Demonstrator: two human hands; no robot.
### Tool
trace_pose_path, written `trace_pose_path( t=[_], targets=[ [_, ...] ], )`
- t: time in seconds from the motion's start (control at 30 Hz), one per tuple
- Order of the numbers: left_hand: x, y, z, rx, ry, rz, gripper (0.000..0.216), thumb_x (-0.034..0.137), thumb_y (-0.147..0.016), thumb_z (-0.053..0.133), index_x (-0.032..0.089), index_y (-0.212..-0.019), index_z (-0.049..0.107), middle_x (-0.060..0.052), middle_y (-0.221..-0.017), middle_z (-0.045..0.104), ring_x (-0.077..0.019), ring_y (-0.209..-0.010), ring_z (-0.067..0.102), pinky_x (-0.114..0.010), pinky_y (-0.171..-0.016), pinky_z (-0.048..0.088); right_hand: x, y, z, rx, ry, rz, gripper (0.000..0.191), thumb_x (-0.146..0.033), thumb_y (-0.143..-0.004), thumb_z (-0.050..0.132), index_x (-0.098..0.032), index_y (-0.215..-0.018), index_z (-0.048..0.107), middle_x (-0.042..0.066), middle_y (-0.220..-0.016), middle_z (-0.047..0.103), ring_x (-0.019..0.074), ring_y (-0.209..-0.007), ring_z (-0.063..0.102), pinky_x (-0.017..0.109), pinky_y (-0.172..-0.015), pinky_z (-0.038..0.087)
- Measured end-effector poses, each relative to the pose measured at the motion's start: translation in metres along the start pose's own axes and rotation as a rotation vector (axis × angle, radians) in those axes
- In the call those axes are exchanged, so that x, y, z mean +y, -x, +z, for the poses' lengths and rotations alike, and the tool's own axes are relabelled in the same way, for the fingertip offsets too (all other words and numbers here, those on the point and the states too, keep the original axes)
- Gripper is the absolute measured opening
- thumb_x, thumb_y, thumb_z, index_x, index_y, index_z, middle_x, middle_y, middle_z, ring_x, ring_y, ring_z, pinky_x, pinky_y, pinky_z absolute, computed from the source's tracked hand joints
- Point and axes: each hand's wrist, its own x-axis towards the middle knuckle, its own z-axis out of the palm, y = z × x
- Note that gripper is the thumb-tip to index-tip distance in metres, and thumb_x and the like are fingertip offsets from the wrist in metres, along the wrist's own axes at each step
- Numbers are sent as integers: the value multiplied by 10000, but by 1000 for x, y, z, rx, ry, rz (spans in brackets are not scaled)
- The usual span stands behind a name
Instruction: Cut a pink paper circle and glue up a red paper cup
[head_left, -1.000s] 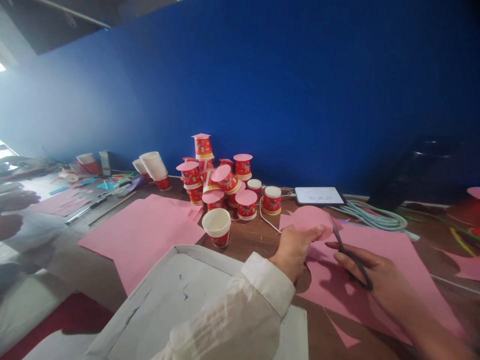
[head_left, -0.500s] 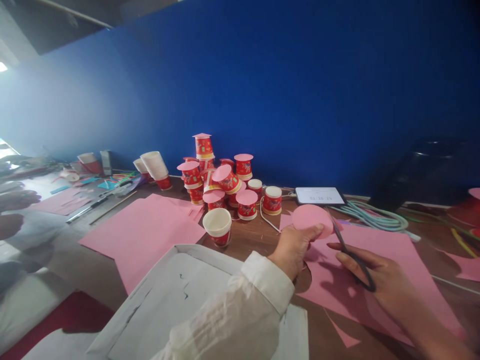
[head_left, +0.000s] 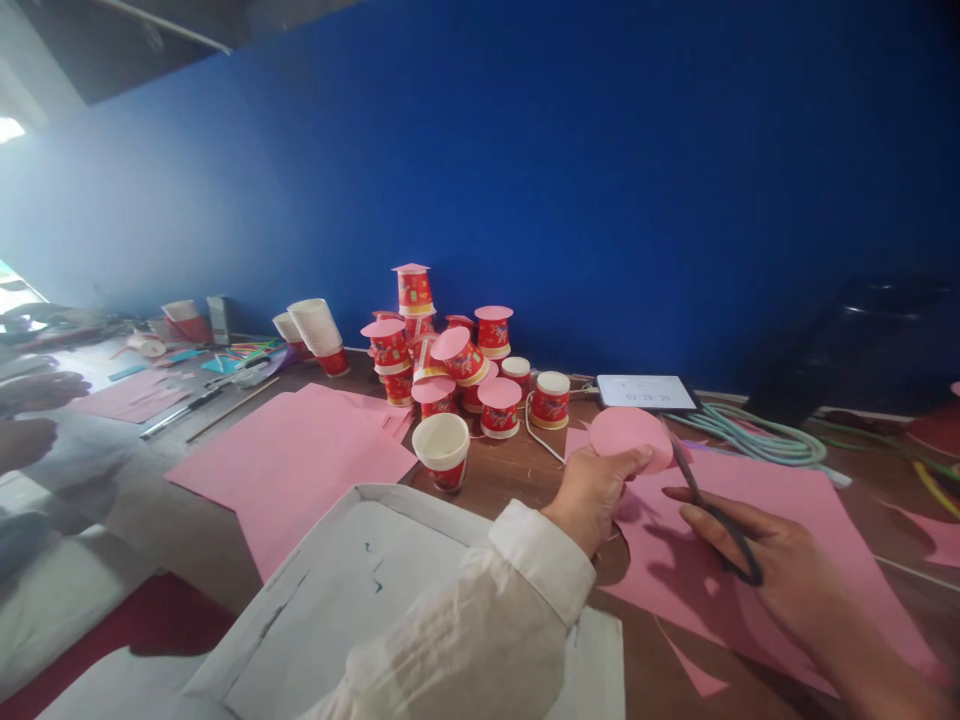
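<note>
Between the thumb and fingers of my left hand (head_left: 596, 490) is a round pink paper disc (head_left: 626, 435), raised above the table. My right hand (head_left: 772, 555) grips a pair of dark-handled scissors (head_left: 716, 510), whose blades reach the disc's right edge. A large pink sheet (head_left: 772, 510) with a rounded cut-out lies beneath both hands. Left of my left hand stands an upright red and white paper cup (head_left: 442, 455). Behind it, several red cups topped with pink discs form a piled cluster (head_left: 459, 355).
A lit phone (head_left: 646, 392) showing a timer and a coiled pale cable (head_left: 765, 435) lie along the blue partition (head_left: 525, 180). More pink paper (head_left: 292, 465) and a white box lid (head_left: 360, 580) are on the left. Stacked cups (head_left: 316, 325) lean behind. Another person's hands (head_left: 45, 395) show at far left.
The whole view has shifted slightly, so things appear a little further right. Both hands keep their hold on the disc and scissors; the timer has advanced.
</note>
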Motion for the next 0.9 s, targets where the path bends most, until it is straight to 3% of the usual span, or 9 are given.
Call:
trace_pose_path(
  t=[0.3,0.7,0.9],
  targets=[
    [3,-2,-1,13,-27,-21,317,264,-711,859,186,-626,564,53,-522,435,-84,-517,305,-275,-541,232,-3,2,2,63,-4,-82,506,-633,-745,760,-266,-1074,876,40,-1025,846,310,-918,789,303,-718,616],
    [3,-4,-3,20,-15,1,308,265,-710,862,187,-653,569,53,-517,460,-81,-492,331,-268,-530,235,0,-1,0,16,-13,-36,557,-607,-692,808,-247,-1112,871,53,-966,843,313,-861,788,310,-682,626],
    [3,-4,-3,17,-24,0,339,308,-686,889,185,-649,576,49,-511,459,-80,-492,347,-259,-517,247,-5,1,1,62,-35,-69,484,-596,-700,804,-270,-1048,884,39,-967,845,319,-878,797,305,-669,627]
  ],
)
